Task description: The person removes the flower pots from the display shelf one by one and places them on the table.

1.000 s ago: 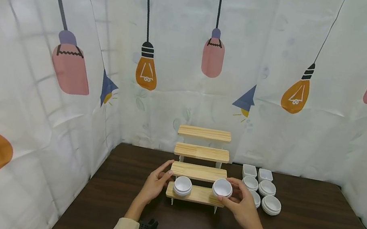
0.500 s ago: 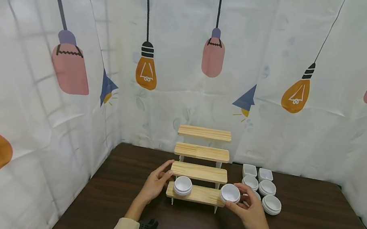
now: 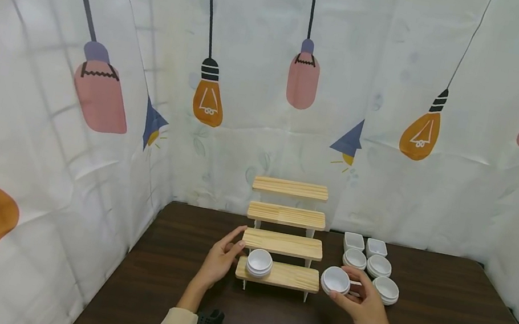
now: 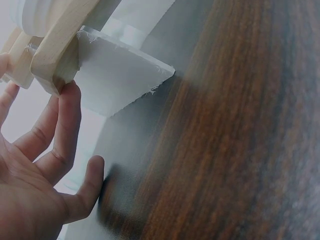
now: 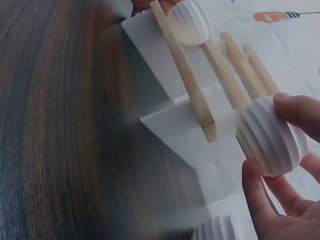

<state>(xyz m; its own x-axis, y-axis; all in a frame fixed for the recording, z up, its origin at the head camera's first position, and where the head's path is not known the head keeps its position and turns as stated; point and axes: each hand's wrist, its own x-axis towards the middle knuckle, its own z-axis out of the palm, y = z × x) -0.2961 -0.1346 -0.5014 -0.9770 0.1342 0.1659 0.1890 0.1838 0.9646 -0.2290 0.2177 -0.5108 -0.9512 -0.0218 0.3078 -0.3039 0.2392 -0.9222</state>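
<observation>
A small white ribbed bowl [image 3: 336, 280] sits in the fingers of the right hand [image 3: 366, 308], held off the worktop and tilted so its hollow faces the camera. The stepped wooden rack [image 3: 282, 242] stands between the hands; the left hand [image 3: 219, 262] touches the end of its lowest step.

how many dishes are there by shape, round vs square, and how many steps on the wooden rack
Round white dishes or stacks: 6 spots (one in the right hand at, one stack on the bottom step, four on the table, e.g.; one is mostly hidden)
Square white dishes: 2
Steps on the wooden rack: 4
Total: 8 dish spots, 1 rack
</observation>
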